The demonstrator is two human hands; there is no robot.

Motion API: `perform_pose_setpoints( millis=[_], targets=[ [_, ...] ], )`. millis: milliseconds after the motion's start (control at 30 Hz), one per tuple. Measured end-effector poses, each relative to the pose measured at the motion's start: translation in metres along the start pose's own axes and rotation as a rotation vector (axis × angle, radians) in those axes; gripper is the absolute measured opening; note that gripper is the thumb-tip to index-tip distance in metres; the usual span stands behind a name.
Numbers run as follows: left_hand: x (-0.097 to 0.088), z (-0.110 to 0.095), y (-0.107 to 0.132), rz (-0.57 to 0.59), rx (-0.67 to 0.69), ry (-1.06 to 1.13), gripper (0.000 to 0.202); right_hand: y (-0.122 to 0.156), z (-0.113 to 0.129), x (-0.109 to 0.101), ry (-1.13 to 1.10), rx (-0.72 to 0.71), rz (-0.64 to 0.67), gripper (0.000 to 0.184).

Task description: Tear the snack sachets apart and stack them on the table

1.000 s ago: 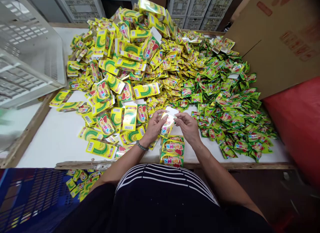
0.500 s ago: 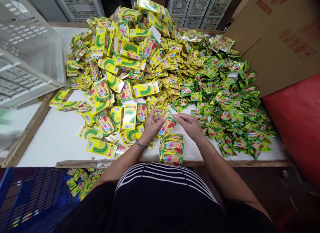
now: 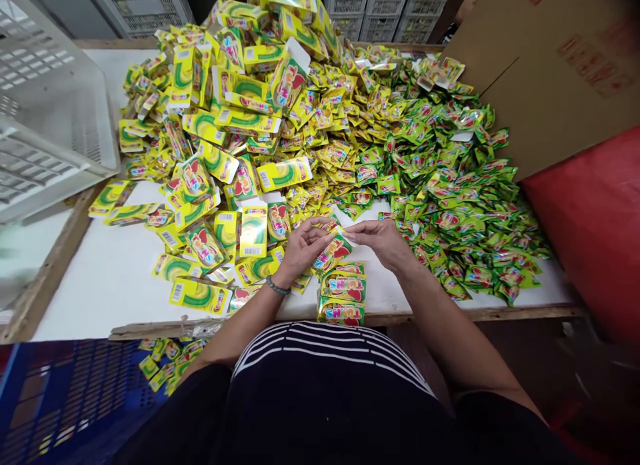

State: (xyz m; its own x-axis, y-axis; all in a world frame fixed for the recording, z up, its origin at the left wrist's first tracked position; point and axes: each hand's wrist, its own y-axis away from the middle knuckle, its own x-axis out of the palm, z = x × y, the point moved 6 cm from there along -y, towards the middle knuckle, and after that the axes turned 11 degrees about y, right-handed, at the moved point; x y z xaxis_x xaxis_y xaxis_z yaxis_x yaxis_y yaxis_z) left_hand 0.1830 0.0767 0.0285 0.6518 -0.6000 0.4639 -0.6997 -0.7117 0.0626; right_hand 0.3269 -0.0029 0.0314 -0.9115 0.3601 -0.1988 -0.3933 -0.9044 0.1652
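Observation:
A small yellow-green candy box [image 3: 332, 253] with "TWINS"-like lettering is held tilted above the table's near edge. My left hand [image 3: 304, 250] is closed around its left side. At the box's upper end, the thumb and fingers of my right hand [image 3: 379, 241] pinch its pale flap. Just below, several similar boxes [image 3: 343, 288] lie in a row at the table edge. To the left and beyond spreads a heap of yellow boxes [image 3: 247, 92]. Small green sachets [image 3: 450, 185] are piled on the right, and yellow sachets [image 3: 335, 152] in the middle.
A white plastic crate [image 3: 55, 112] stands tilted at the left. On the right are a cardboard carton [image 3: 560, 85] and a red surface [image 3: 590, 218]. A blue crate [image 3: 75, 392] with small packs sits below the wooden table edge [image 3: 515, 313]. Grey crates [image 3: 385, 5] are stacked behind.
The view has shifted slightly. Both hands stay on the same box, with the right fingers still at its upper flap, now a little lower over the box's end.

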Motion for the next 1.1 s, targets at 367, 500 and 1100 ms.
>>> perform_pose_setpoints(
  millis=[367,500,1100],
  targets=[
    [0.003,0.003,0.002,0.097,-0.091,-0.010,0.039,0.008,-0.005,-0.009,0.042,-0.034,0.083,0.019],
    [0.004,0.000,0.002,0.123,-0.061,-0.056,0.037,0.011,0.001,-0.007,0.091,-0.095,0.052,0.012],
    [0.001,0.009,0.005,-0.135,-0.015,0.052,0.045,0.047,0.001,0.030,0.329,-0.203,-0.451,0.029]
  ],
)
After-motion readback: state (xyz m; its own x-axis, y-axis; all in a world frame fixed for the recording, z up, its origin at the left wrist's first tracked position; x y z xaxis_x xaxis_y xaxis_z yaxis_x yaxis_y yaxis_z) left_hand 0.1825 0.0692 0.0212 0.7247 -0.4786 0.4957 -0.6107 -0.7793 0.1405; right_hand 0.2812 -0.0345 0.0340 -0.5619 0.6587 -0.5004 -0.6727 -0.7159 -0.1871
